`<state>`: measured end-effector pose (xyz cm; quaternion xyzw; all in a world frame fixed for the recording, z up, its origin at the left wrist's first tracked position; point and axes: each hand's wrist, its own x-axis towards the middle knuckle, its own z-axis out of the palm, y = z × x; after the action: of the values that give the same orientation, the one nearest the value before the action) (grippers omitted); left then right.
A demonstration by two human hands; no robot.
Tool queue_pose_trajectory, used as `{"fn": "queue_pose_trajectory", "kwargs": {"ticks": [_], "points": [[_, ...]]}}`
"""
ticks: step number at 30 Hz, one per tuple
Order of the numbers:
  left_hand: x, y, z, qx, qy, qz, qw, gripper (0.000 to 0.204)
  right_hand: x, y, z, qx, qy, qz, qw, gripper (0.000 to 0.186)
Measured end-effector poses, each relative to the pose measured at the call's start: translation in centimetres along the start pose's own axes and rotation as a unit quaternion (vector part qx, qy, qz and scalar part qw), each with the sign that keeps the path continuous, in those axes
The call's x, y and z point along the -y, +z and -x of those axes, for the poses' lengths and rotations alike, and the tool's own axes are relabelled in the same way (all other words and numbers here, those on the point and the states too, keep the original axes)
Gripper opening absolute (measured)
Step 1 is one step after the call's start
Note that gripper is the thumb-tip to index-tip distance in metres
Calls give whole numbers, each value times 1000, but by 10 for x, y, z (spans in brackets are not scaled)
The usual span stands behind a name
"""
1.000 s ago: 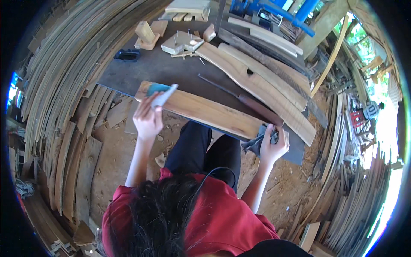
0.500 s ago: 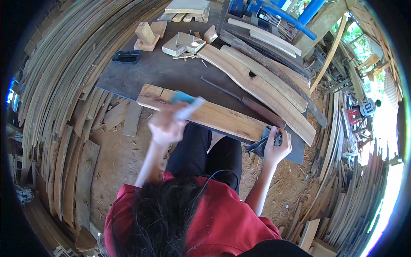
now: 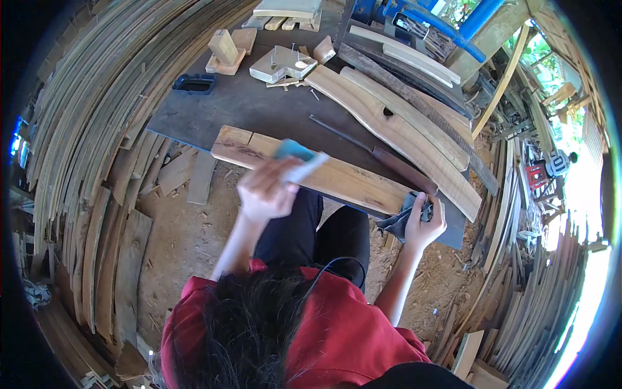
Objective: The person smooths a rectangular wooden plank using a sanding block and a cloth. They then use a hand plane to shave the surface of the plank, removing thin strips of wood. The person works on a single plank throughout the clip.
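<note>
A long, narrow wooden board (image 3: 353, 178) lies along the near edge of the dark table, with a cut line across its left end. My left hand (image 3: 267, 188) is closed on a folded sheet (image 3: 303, 165), teal on one part and white on another, over the board's left half. Motion blurs the sheet, and whether it touches the wood I cannot tell. At the board's right end, my right hand (image 3: 424, 225) grips a dark grey cloth (image 3: 396, 222) bunched around that end. Just beyond the board rests a thin metal tool with a brown wooden handle (image 3: 405, 170).
Shaped planks (image 3: 389, 129) lie across the table's right side. Farther back are a wooden block with upright nails (image 3: 283, 65), a small wooden post on a base (image 3: 223, 48) and a dark blue tray (image 3: 194, 83). Stacked timber strips (image 3: 97, 117) line the left; blue machinery (image 3: 476, 23) stands behind.
My left hand has moved a little to the right along the board with the folded sheet. My right hand stays at the board's right end with the cloth. The whole view has shifted slightly.
</note>
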<state>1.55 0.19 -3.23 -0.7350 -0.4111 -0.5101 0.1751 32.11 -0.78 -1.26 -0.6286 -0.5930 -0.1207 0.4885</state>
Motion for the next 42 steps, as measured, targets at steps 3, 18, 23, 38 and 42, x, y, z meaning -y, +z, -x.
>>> {"fn": "queue_pose_trajectory", "kwargs": {"ticks": [3,18,23,38,42], "points": [[64,-40,14,-20,-18,-169,985,36,0,1,1,0,-6,3,1000,13],[30,-22,3,-6,-24,-125,992,37,3,0,-1,-8,-14,-1,1000,14],[75,-51,9,-3,-77,-236,969,37,5,1,-1,-9,-13,-10,1000,14],[70,-41,16,-37,-87,-239,967,36,2,1,0,-11,-11,1,1000,16],[60,-30,1,0,-141,-212,967,32,5,-1,-2,5,-7,-3,1000,16]]}}
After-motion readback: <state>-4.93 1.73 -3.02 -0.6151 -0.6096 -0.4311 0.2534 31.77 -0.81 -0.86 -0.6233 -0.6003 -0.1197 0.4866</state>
